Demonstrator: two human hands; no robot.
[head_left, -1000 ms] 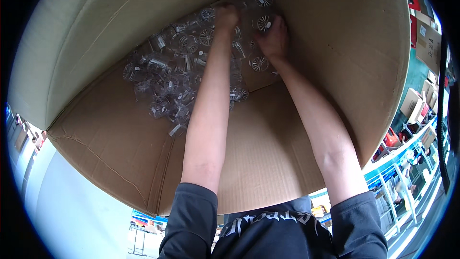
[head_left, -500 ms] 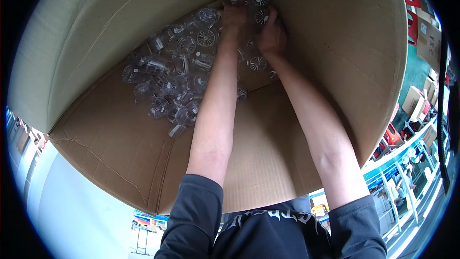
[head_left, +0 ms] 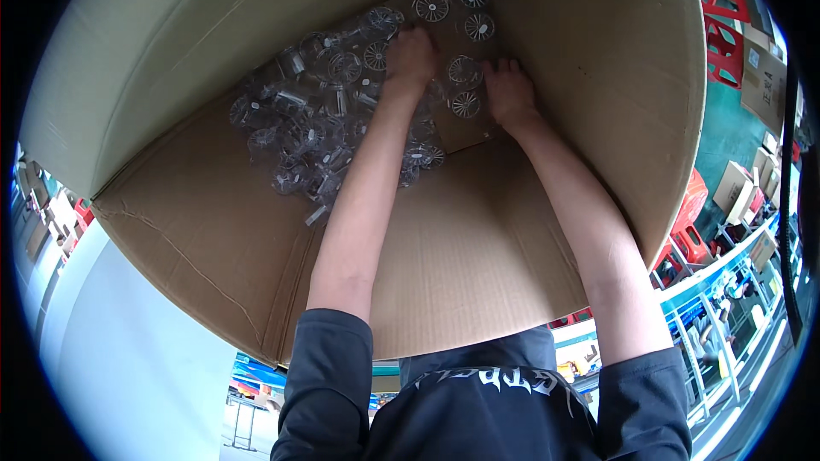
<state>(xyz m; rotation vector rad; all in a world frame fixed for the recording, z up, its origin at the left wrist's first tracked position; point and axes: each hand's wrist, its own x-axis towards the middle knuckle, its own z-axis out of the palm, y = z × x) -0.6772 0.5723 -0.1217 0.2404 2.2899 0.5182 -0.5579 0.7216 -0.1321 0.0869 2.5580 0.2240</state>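
Inside a deep brown cardboard box (head_left: 478,239) lies a heap of clear plastic pieces (head_left: 312,132) with round, spoked wheel-like ends. Toward the right of the floor, several of these stand upright with the spoked discs up, among them one clear spoked piece (head_left: 465,104). My left hand (head_left: 412,58) is at the heap's right edge, fingers curled down; what they hold, if anything, is hidden. Against the box's right wall, my right hand (head_left: 511,96) has its fingers stretched out and apart, its thumb side beside an upright spoked piece (head_left: 464,71).
The box's tall walls rise around both forearms, and its near edge crosses below my elbows. Outside on the right are red plastic stools (head_left: 724,49), a carton (head_left: 763,85) and a metal-framed rack (head_left: 709,346). A pale surface (head_left: 128,307) lies at the left.
Both hands have drawn back from the far corner, the right one nearer and to the right. More upright spoked pieces now show there. The whole view has shifted slightly.
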